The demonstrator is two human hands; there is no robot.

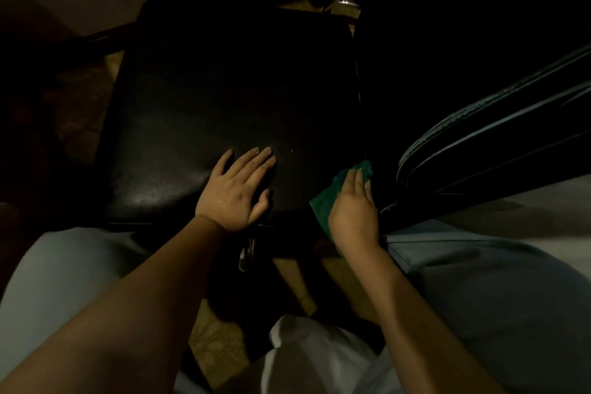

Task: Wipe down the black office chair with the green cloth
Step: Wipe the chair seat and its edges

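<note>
The left hand [238, 192] lies flat, fingers straight, on the black office chair [224, 99] seat near its front edge. The right hand [355, 211], fingers extended, presses the green cloth [332, 193], mostly hidden beneath it, at the seat's right edge. Dim light swallows the backrest.

Left hand [238, 190] lies flat on the chair seat [224, 99], near its front edge. Right hand [355, 211] rests on the cloth [321, 201] at the seat's right edge, just left of a raised chair part [479, 144]. Knees [57, 281] flank the front edge, with floor [217, 329] between them.
</note>
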